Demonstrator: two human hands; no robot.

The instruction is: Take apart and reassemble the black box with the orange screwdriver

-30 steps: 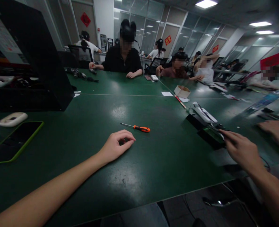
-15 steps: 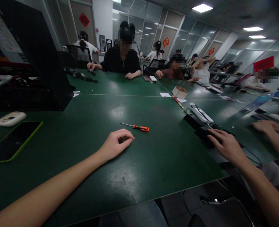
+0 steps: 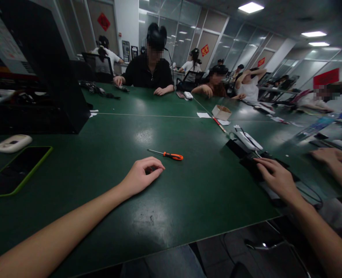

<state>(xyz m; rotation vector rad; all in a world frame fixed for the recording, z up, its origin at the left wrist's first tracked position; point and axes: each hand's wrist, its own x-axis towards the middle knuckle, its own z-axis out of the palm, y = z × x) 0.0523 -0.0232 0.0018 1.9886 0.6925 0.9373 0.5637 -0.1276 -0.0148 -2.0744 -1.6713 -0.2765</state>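
Note:
My left hand [image 3: 143, 172] rests on the green table [image 3: 188, 197] with its fingers curled and the thumb tip against the forefinger. Nothing shows in the gap between them. Just beyond it lies a screwdriver [image 3: 173, 156] with an orange and black handle, its thin shaft pointing left; the hand is apart from it. Over on the right, my right hand [image 3: 276, 177] lies with outstretched fingers on a dark, flat object [image 3: 248, 164], whose kind I cannot make out. A white device with cables [image 3: 249, 139] sits just past those fingertips.
At left stand a large black case [image 3: 58, 92], a green-edged phone [image 3: 19, 170] and a small white case [image 3: 13, 143]. A cardboard box [image 3: 221, 112] and papers lie farther back. Another person's hand [image 3: 325, 154] rests at far right; a person in black [image 3: 149, 71] sits opposite.
Both my hands and the screwdriver stay practically in place. The view has shifted slightly. Across the table, the seated person's hand has moved a little to the right.

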